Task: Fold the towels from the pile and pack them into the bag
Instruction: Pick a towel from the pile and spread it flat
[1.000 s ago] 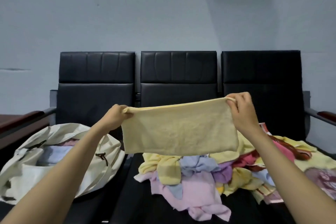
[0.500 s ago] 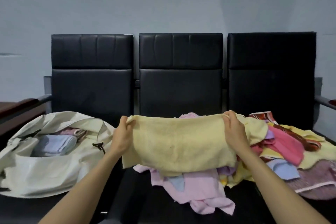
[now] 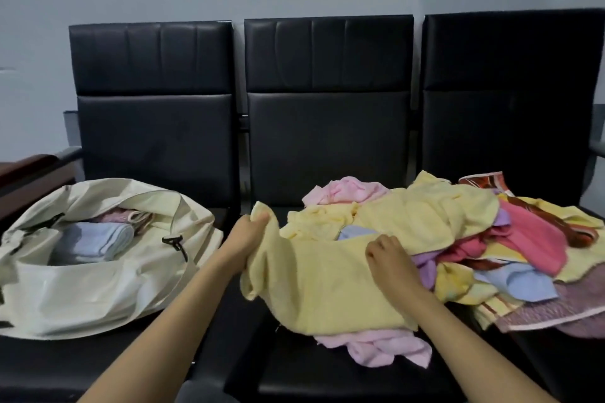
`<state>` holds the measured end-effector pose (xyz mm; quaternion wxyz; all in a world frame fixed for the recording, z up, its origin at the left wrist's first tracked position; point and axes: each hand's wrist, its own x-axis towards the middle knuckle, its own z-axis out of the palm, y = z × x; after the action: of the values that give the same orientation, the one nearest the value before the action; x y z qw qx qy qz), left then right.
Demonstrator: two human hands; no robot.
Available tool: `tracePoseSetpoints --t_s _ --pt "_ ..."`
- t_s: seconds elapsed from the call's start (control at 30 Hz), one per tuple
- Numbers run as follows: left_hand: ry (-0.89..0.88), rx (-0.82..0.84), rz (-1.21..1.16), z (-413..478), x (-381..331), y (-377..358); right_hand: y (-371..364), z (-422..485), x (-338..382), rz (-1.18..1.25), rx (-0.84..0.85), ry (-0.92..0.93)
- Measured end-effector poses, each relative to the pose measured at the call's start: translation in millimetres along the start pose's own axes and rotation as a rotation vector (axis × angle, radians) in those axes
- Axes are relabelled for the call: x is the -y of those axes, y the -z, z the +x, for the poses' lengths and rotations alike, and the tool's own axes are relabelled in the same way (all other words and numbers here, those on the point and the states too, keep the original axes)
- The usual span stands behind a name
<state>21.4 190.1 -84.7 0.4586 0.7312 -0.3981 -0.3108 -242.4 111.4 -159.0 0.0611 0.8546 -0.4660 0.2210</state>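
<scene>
A pale yellow towel (image 3: 320, 285), folded over, lies draped on the front of the towel pile (image 3: 474, 239) on the middle seat. My left hand (image 3: 245, 235) grips its upper left corner and holds that end raised. My right hand (image 3: 388, 255) rests on the towel's upper right part with curled fingers that seem to pinch the cloth. The pile holds yellow, pink, blue and purple towels. A cream bag (image 3: 98, 265) lies open on the left seat with a folded blue towel (image 3: 95, 242) and a pink one inside.
Three joined black seats (image 3: 327, 127) stand against a grey wall. A wooden armrest (image 3: 29, 167) is at the far left. A pink towel (image 3: 386, 353) hangs off the pile toward the middle seat's front edge.
Both hands lowered the yellow towel from chest height onto the pile. The right hand moved down and left along it; the left hand still holds its corner.
</scene>
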Motion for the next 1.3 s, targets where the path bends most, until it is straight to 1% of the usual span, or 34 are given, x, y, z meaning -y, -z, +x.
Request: tracePoseSetpoints --t_s 0.03,0.07,0.13,0.17,0.23,0.3,0.4,0.43,0.5,0.53,0.63,0.7,0.73,0.8,0.83,0.87,0.93,0.97,1.0,1.03,1.13,1.2,1.3 --pt "0.005 0.043 -0.064 -3.1 -11.2 -11.4 -1.7 -3.7 2.9 -0.004 0.107 0.027" --pt "0.0 0.081 -0.123 -5.5 -20.8 -23.3 -5.9 -5.7 3.5 0.002 0.165 0.045" --pt "-0.012 0.145 -0.165 -11.4 -36.4 -49.5 -10.0 -9.9 0.2 0.109 0.271 -0.044" --pt "-0.013 0.176 -0.149 -14.0 -41.2 -62.8 -9.4 -11.1 -1.9 0.187 0.258 -0.099" --pt "-0.001 0.258 -0.145 -21.2 -48.0 -92.6 -0.8 -14.4 -4.1 0.366 0.152 -0.208" --pt "0.021 0.36 -0.168 -28.5 -50.0 -118.4 10.0 -15.2 -11.0 0.56 0.07 -0.373" --pt "0.068 0.542 -0.134 -36.8 -48.1 -137.9 20.9 -16.4 -23.1 0.843 0.073 -0.623" --pt "0.077 0.593 -0.107 -37.7 -46.4 -140.5 22.8 -16.9 -26.3 0.869 0.088 -0.655" --pt "0.079 0.628 -0.047 -38.6 -42.3 -139.8 26.7 -19.9 -28.8 0.782 0.162 -0.629" --pt "0.063 0.62 -0.017 -38.5 -40.0 -137.5 28.1 -21.9 -27.8 0.743 0.192 -0.604" --pt "0.01 0.558 0.007 -36.4 -33.2 -127.3 31.8 -26.2 -18.3 0.725 0.301 -0.537" --pt "-0.013 0.51 0.015 -35.9 -27.2 -120.2 27.6 -26.9 -16.8 0.669 0.334 -0.481" --pt "-0.023 0.474 0.036 -35.3 -23.5 -117.2 27.1 -26.5 -17.8 0.668 0.314 -0.47" --pt "-0.067 0.357 0.13 -31.6 -13.8 -111.6 31.1 -24.8 -21.5 0.721 0.223 -0.475" --pt "-0.088 0.282 0.213 -30.1 -9.6 -108.4 33.3 -24.4 -23.8 0.735 0.199 -0.486" --pt "-0.102 0.21 0.318 -29.5 -5.9 -105.0 34.4 -24.6 -25.1 0.714 0.217 -0.489" --pt "-0.055 0.132 0.518 -30.3 3.4 -98.6 34.3 -28.1 -22.5 0.606 0.362 -0.468" --pt "-0.001 0.12 0.569 -30.6 8.6 -96.5 32.4 -30.6 -20.6 0.56 0.42 -0.458" --pt "0.054 0.127 0.574 -30.7 13.9 -95.0 30.5 -32.2 -19.0 0.54 0.438 -0.457" --pt "0.108 0.161 0.548 -30.4 17.8 -94.1 29.4 -33.3 -18.1 0.525 0.422 -0.461" --pt "0.181 0.255 0.26 -29.1 22.8 -88.7 28.9 -32.2 -19.1 0.446 0.355 -0.457" --pt "0.206 0.275 0.124 -30.5 20.4 -84.7 28.4 -32.0 -17.8 0.405 0.343 -0.451" --pt "0.188 0.253 0.043 -32.4 17.7 -85.8 24.7 -31.9 -17.3 0.367 0.337 -0.438"
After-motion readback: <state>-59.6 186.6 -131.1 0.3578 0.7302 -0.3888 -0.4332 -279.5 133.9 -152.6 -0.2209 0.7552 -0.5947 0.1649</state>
